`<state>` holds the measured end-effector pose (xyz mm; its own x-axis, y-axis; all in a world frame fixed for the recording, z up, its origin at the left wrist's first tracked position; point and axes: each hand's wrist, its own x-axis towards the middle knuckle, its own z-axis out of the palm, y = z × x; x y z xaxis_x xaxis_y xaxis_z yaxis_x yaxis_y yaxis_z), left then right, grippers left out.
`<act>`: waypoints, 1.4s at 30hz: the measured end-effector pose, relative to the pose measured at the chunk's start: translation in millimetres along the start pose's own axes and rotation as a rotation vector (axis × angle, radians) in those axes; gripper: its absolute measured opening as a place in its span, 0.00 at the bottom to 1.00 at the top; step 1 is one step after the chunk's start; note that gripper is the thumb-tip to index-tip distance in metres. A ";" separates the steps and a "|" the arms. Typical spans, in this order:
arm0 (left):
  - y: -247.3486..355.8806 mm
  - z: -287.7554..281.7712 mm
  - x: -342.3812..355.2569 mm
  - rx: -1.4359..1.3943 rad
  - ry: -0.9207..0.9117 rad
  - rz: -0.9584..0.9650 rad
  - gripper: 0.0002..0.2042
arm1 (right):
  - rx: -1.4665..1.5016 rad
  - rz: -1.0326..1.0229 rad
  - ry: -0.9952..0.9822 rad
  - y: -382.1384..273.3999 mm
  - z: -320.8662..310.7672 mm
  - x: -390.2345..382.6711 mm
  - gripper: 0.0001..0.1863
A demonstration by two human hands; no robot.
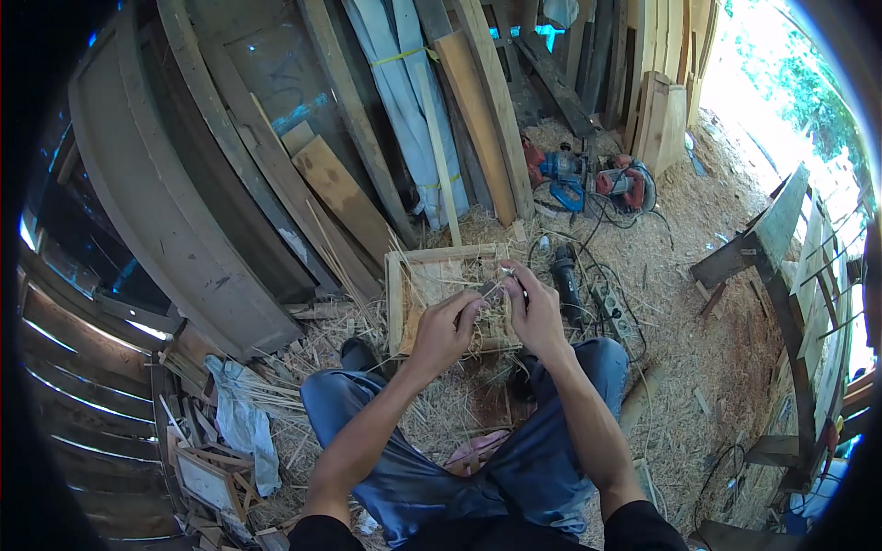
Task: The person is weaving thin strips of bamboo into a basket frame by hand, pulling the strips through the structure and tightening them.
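Both my hands meet above a shallow wooden box [396, 298] between my knees. My left hand [443, 332] is closed, its thumb and fingers pressed together towards the right hand. Higher and to the right, my right hand [537, 317] pinches a thin pale strip [506, 272] between thumb and fingers. A small dark, flat piece [490, 291] shows between the two hands; whether it is a blade, I cannot tell. What the left fingers grip is hidden. Pale shavings [430, 272] lie inside the box beneath them.
Long thin strips [266, 393] lie left of my knee. Planks [344, 197] lean against the back wall. Power tools [629, 184], a black grinder-like tool [566, 277] and a power strip [614, 310] with cables lie on the shaving-strewn floor. A wooden frame [781, 266] stands at right.
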<state>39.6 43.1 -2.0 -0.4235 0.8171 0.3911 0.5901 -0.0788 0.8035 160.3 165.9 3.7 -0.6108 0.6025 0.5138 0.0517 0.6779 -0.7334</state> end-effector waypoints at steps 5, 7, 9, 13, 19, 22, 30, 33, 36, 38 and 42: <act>-0.5 -2.2 -2.4 0.069 0.061 0.028 0.08 | 0.032 0.185 -0.206 -17.1 -6.4 1.9 0.19; 1.1 -2.5 -2.7 0.104 0.105 0.095 0.08 | 0.059 0.159 -0.181 -17.2 -3.8 2.0 0.19; 7.4 -4.3 -1.0 0.135 0.086 0.042 0.08 | 0.082 0.135 -0.157 -16.2 -1.5 0.7 0.20; 7.7 -3.5 1.4 0.126 0.111 0.074 0.07 | 0.052 0.122 -0.086 -14.4 3.3 -1.0 0.18; 11.4 -4.4 1.7 0.138 0.093 0.052 0.07 | -0.039 0.115 -0.096 -11.9 5.1 -2.5 0.19; 9.2 -3.8 1.9 0.137 0.094 0.061 0.07 | -0.078 0.125 -0.108 -12.0 6.2 -3.1 0.20; 8.2 -1.9 3.1 0.164 0.095 0.082 0.07 | -0.137 0.140 -0.107 -14.4 7.6 -1.7 0.19; 8.3 -1.8 4.1 0.176 0.086 0.081 0.07 | -0.177 0.160 -0.098 -12.6 9.8 -2.6 0.20; 8.2 -1.9 4.4 0.177 0.093 0.079 0.07 | -0.190 0.149 -0.061 -10.2 12.4 -3.5 0.20; 8.9 -3.5 4.6 0.163 0.089 0.060 0.07 | -0.206 0.098 -0.032 -12.6 10.6 -2.0 0.21; 12.4 -4.4 2.5 0.140 0.101 0.039 0.07 | -0.143 0.148 -0.041 -12.9 8.8 -4.1 0.24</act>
<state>42.8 41.7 10.9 -0.4612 0.7531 0.4693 0.6945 -0.0229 0.7192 155.1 151.0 7.2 -0.6199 0.6842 0.3842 0.2533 0.6380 -0.7272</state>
